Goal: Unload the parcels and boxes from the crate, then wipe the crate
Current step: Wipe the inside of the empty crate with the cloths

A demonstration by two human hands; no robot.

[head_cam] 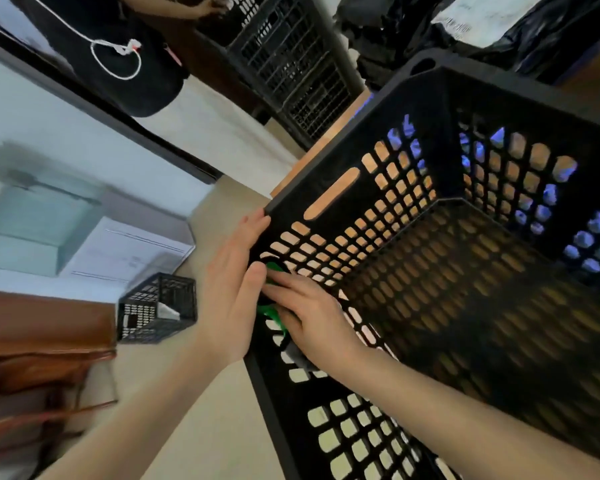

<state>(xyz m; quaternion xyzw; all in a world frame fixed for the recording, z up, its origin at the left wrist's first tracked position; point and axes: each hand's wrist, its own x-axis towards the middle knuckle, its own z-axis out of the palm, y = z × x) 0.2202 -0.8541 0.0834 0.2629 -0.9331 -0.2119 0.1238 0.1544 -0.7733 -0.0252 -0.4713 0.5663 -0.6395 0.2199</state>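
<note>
My left hand [229, 282] lies flat, fingers straight, against the outside of the crate [440, 140] at its near corner. My right hand [309, 320] presses a green cloth [274, 268] to the inner wall, fingers nearly straight. The crate stands right before me with nothing inside. It looks like stiff, light lattice plastic, best gripped at its 1 slot handle [329, 197]. A floor crate [156, 308] holds something white.

Small crate [157, 308] at 9 o'clock, on pale floor [201, 410]. Brown wooden furniture [42, 327] at 8 o'clock, blurred. White cord [116, 60] looped against a dark garment [129, 91] at 11 o'clock. Second black lattice crate [291, 64] at 12 o'clock, beyond the table edge [326, 143].
</note>
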